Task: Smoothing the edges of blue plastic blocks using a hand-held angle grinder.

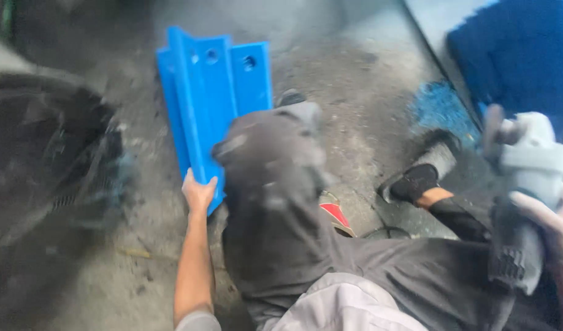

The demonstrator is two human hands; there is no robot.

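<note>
Knees fill the near part of the view: the person crouches on the floor in dark grey trousers (275,202), one knee raised between the two arms. At the right edge the right hand (554,224) wraps around the dark ribbed body of a grey handheld power tool, apparently an angle grinder (530,178); its fingers are closed around the grip, and the tool is held up off the ground, away from the work. The picture is blurred there, so its disc cannot be made out. On the other side of the knee the left hand (199,193) presses its fingers over the near end of a long bright blue metal bracket with upright ribs and round holes (211,104), seemingly steadying it where it lies on the grey concrete floor (355,79). A black shoe (413,182) rests just right of the knee. Further off, blue dust or paint (438,107) speckles the floor, and a blurred dark heap of mesh-like material (48,159) lies at the left.
</note>
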